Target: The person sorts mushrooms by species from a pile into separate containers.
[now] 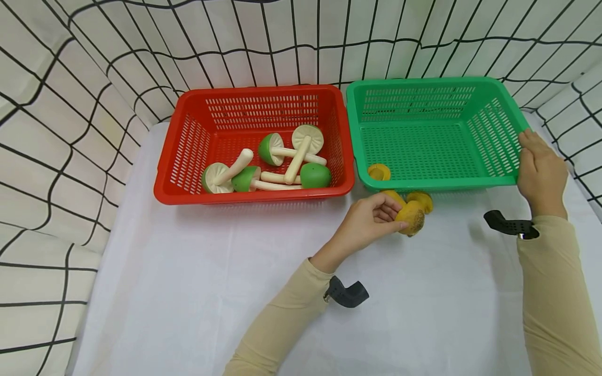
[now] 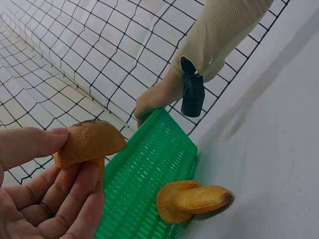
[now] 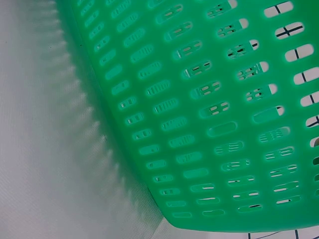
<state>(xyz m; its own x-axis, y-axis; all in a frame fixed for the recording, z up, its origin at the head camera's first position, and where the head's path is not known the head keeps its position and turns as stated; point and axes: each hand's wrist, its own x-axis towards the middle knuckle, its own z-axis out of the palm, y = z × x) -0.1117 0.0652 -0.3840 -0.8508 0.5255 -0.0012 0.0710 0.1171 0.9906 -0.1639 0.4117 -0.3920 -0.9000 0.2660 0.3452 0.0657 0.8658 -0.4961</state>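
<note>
My left hand (image 1: 364,222) pinches a yellow-brown toy mushroom (image 2: 94,142) by its cap, thumb on one side and fingers underneath. It is in front of the green basket (image 1: 432,185), near its front rim. A second yellow mushroom (image 2: 194,200) lies on the white cloth against the basket's front. Inside the basket, another yellow mushroom (image 1: 379,172) sits in the front left corner. At the basket's right end, my right hand (image 1: 543,167) grips the rim. The right wrist view is filled by the basket's slotted wall (image 3: 209,124), and the hand itself does not show there.
A red basket (image 1: 254,197) stands directly left of the green one, holding several green-capped mushrooms (image 1: 316,175) with pale stems. White cloth (image 1: 188,292) covers the table. Black wire grid (image 1: 320,49) encloses the back and sides. Both wrists carry black camera mounts (image 1: 348,293).
</note>
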